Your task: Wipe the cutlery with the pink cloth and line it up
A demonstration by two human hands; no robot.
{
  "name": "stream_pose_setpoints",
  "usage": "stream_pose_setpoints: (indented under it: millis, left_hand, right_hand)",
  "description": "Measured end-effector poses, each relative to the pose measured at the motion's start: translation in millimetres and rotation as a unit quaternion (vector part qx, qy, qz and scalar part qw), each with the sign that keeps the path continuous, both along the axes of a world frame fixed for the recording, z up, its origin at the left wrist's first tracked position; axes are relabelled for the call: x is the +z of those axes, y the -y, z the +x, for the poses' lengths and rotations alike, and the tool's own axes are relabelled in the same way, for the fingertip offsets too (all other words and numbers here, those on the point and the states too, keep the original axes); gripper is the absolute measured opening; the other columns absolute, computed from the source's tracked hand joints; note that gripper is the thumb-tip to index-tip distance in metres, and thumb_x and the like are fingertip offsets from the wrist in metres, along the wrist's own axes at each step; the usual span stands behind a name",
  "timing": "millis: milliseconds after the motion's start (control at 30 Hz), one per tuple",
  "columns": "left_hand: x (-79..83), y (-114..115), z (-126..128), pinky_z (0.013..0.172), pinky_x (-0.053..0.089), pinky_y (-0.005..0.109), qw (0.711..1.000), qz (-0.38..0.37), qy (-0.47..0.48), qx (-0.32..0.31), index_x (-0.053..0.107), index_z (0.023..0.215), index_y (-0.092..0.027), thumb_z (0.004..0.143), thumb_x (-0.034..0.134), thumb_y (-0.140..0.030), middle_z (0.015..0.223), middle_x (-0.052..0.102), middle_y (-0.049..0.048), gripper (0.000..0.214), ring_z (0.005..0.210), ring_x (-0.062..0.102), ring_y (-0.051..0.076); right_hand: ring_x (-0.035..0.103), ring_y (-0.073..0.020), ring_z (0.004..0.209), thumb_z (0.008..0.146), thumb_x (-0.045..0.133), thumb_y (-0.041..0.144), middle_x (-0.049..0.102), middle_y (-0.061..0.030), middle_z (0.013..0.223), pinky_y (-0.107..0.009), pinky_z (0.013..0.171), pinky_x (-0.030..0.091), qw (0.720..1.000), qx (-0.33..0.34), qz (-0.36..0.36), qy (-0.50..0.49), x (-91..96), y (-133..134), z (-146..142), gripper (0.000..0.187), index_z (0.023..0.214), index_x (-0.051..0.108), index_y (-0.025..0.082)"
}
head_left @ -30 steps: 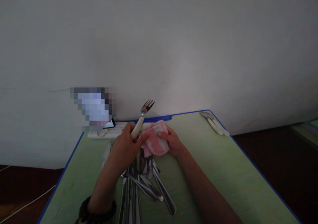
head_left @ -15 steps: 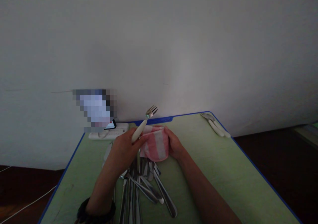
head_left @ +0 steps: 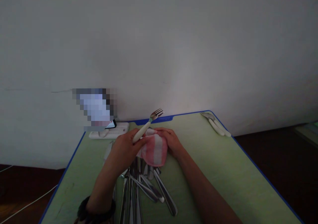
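Note:
My left hand (head_left: 125,147) is closed around the white handle of a fork (head_left: 142,131), whose metal tines point up and to the right. Right beside it, a pink and white striped cloth (head_left: 155,149) hangs in folds, its left edge against my left fingers. My right hand (head_left: 171,141) grips the cloth from the right, fingers bent over its top edge. Below the cloth lies a loose pile of metal cutlery (head_left: 149,187), handles mostly toward me; the cloth and my left hand cover its far ends.
Two white-handled pieces of cutlery (head_left: 217,126) lie at the table's far right corner. A white power strip (head_left: 119,130) and a propped, blurred phone (head_left: 95,108) stand at the back left. A pale wall (head_left: 159,51) rises behind the blue-edged green table (head_left: 211,171).
The fork has shifted a little right and tipped further over to the right. My right fingers have moved left over the cloth's top, and the cloth hangs slightly lower.

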State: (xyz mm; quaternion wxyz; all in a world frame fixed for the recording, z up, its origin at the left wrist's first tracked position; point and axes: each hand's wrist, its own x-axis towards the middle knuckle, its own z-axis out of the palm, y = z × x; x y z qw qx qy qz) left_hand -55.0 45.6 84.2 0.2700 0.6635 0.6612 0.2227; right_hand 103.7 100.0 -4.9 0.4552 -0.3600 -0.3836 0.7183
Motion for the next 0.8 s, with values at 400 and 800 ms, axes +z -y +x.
stream_pose_setpoints:
  millis: [400,800]
  left_hand:
    - [-5.0,-2.5,-0.6,0.07,0.043,0.028,0.999,-0.023,0.038,-0.026,0.06,0.103,-0.02,0.076,0.053,-0.043,0.088,0.069,0.0028,0.036,0.079,0.063,0.022]
    - [0.3,-1.7,-3.0,0.057,0.035,0.026,0.998,-0.021,-0.065,0.007,0.058,0.073,-0.019,0.082,0.043,-0.048,0.065,0.06,0.0013,0.034,0.062,0.057,0.019]
  right_hand:
    - [0.057,-0.0123,0.065,0.065,0.069,0.033,0.069,-0.0022,0.074,-0.026,0.068,0.042,0.992,0.092,-0.01,-0.083,6.2,4.8,6.9,0.021,0.077,0.071,0.016]
    - [0.053,-0.0125,0.073,0.064,0.07,0.029,0.06,0.0015,0.081,-0.024,0.067,0.04,0.992,0.057,0.049,-0.099,4.4,4.2,4.9,0.018,0.078,0.062,0.021]
